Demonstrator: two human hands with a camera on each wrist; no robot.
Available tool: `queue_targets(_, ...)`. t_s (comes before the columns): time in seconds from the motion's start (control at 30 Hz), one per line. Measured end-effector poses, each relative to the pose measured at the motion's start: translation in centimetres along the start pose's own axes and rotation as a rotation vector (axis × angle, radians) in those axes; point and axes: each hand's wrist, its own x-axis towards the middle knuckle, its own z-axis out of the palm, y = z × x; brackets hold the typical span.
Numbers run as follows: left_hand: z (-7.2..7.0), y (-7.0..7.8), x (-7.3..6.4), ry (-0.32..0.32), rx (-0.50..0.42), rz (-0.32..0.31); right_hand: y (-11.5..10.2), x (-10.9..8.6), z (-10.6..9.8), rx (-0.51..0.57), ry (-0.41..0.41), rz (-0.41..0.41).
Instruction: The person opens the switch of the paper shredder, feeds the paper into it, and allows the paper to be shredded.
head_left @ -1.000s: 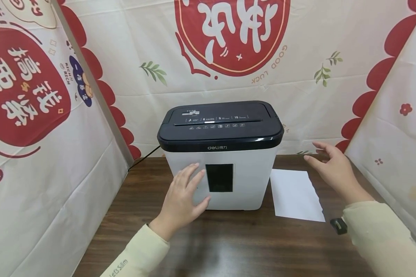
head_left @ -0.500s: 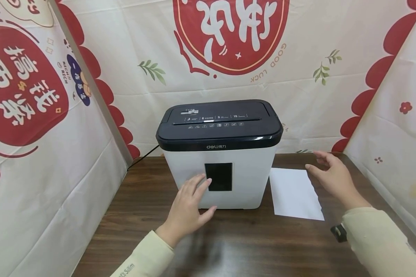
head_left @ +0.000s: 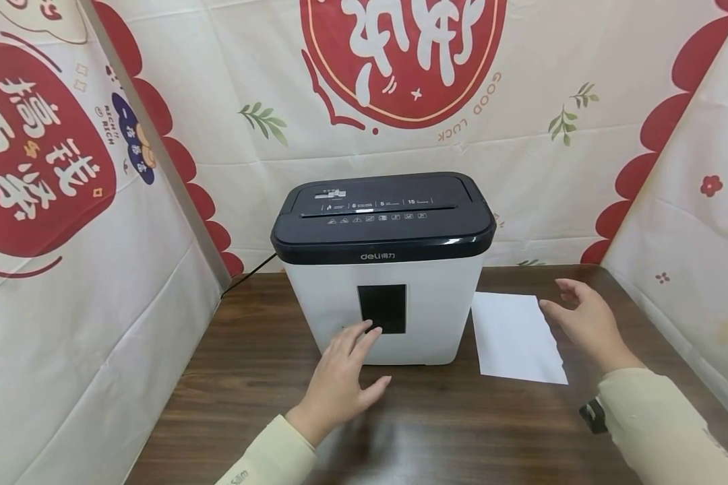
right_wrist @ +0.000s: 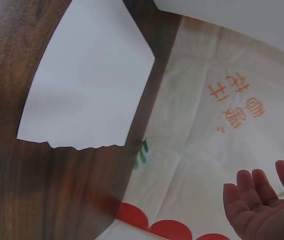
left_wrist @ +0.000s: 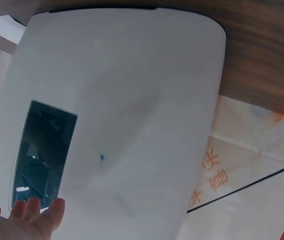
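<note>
A paper shredder (head_left: 334,289) with a white body, a black top and a dark front window (head_left: 383,303) stands upright in the middle of the head view. My left hand (head_left: 338,385) hovers before its lower front, fingers spread and holding nothing; in the left wrist view its fingertips overlap the window's edge. To the shredder's right lies a white sheet of paper (head_left: 516,337), its right edge torn and ragged. Just right of that edge is my right hand (head_left: 588,325), fingers loosely bent with nothing in them. The right wrist view shows the torn edge clear of the fingers.
Under everything is a dark wooden table (head_left: 243,377). A black cord (head_left: 250,275) runs from the shredder's left side to the cloth. Printed white cloth walls (head_left: 206,101) close in the back and both sides. A black strap piece (head_left: 593,415) sits at the right sleeve.
My left hand has moved down and right across the shredder's front. My right hand has come lower beside the paper. Shredder and paper stay where they were.
</note>
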Motion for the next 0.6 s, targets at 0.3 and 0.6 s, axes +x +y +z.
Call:
queue_targets(0.3,0.9,0.9,-0.4,-0.045,-0.031,-0.007,1.5,0.8,0.4,-0.01,-0.028,0.057)
queue_targets(0.6,1.8,1.5,-0.5,-0.076,-0.029,-0.009,2.8,1.6,0.7,-0.005,-0.042,0.091)
